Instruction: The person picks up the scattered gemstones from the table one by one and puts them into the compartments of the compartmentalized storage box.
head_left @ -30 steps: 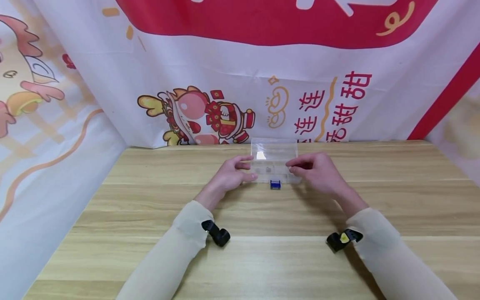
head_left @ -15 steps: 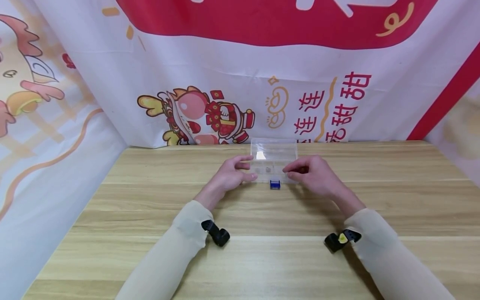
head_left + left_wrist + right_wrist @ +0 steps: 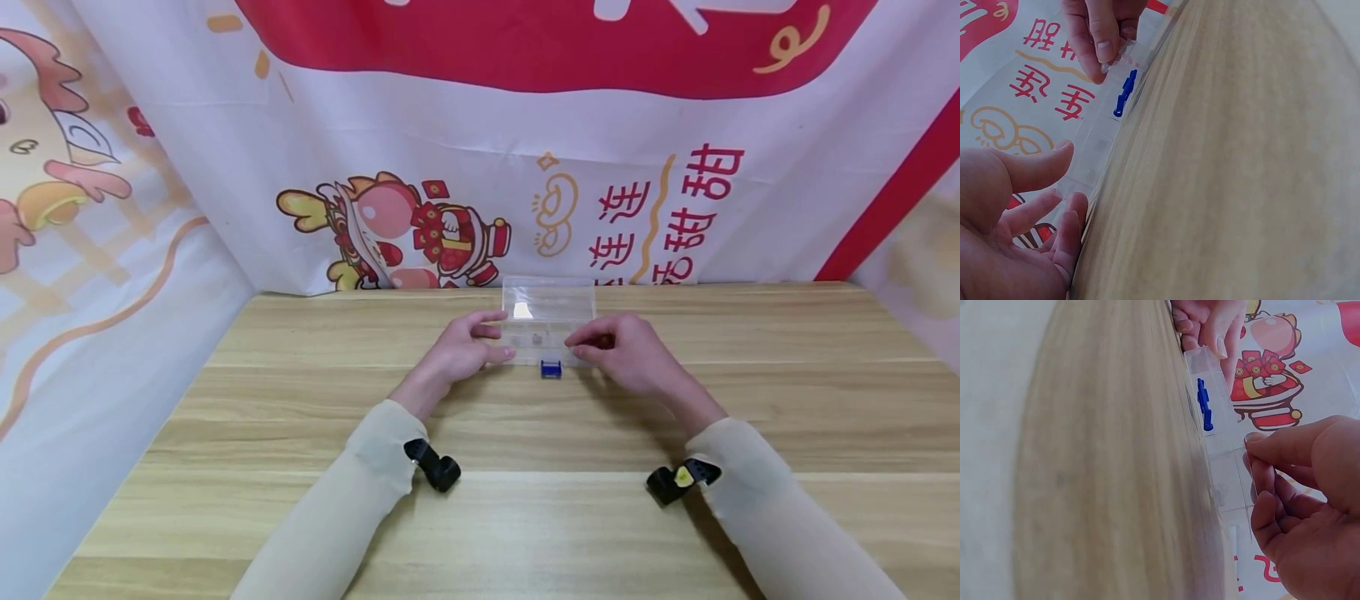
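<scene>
A clear plastic compartment box [image 3: 557, 332] stands at the table's back, its see-through lid [image 3: 551, 296] raised behind it. A blue latch [image 3: 551, 369] hangs at its front edge. My left hand [image 3: 461, 346] holds the box's left end, thumb at the front corner and index finger toward the back. My right hand [image 3: 626, 348] has thumb and index fingertips together over the right-hand compartments. In the left wrist view a tiny clear piece [image 3: 1105, 67] shows at those fingertips; its kind is too small to tell. A small greyish item [image 3: 537, 339] lies in a middle compartment.
The wooden table [image 3: 480, 517] runs from the box toward me. Right behind the box hangs a printed white and red cloth [image 3: 450, 125], with another printed cloth [image 3: 135, 292] along the left side. Black wrist cameras [image 3: 442, 473] sit on both sleeves.
My right hand has shifted slightly left and down, its pinched fingertips now lower over the box's right compartments. The left hand and the box have stayed put.
</scene>
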`<action>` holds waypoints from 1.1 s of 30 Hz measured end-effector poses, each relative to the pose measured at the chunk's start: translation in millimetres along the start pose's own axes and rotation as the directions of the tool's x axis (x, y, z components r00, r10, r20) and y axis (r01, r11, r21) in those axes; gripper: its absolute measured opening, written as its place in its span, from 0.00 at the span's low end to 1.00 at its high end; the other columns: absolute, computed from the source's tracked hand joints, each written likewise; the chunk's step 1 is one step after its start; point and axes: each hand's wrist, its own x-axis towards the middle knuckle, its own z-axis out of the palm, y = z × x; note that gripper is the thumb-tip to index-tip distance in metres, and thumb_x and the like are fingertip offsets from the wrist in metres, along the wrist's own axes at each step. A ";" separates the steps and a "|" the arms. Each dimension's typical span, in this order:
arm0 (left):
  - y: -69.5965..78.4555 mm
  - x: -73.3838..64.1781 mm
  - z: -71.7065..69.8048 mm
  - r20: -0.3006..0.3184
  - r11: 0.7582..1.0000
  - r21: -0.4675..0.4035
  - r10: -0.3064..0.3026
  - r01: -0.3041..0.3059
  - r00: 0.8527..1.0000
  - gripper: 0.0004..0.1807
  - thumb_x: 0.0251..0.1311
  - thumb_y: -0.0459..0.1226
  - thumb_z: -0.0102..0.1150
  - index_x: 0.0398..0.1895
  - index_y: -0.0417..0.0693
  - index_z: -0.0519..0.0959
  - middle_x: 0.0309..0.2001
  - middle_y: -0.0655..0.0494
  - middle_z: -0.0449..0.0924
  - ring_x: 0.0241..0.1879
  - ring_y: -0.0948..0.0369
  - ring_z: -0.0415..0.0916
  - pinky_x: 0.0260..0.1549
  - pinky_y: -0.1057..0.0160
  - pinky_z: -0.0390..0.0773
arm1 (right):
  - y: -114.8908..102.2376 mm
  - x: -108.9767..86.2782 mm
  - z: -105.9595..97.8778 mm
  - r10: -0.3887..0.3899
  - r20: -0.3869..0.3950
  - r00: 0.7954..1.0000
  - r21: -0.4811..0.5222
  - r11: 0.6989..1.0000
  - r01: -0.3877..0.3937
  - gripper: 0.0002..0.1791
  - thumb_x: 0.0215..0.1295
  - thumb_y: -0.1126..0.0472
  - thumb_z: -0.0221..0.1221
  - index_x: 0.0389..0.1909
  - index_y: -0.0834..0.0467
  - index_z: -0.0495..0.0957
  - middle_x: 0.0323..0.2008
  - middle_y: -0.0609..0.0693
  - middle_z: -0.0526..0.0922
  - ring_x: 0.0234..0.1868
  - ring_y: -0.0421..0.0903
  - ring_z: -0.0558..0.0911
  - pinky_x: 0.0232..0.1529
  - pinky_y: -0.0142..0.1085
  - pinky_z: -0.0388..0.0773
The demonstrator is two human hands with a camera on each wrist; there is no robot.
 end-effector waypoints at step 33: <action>0.8 -1.0 0.7 -0.005 1.000 0.001 0.007 -0.007 1.000 0.35 0.65 0.37 0.73 0.74 0.62 0.74 0.67 0.52 0.77 0.64 0.52 0.73 0.59 0.57 0.77 | -0.6 1.9 4.1 -0.022 -0.010 1.000 -0.062 0.998 0.022 0.10 0.74 0.62 0.65 0.51 0.55 0.90 0.43 0.53 0.88 0.40 0.48 0.79 0.37 0.36 0.79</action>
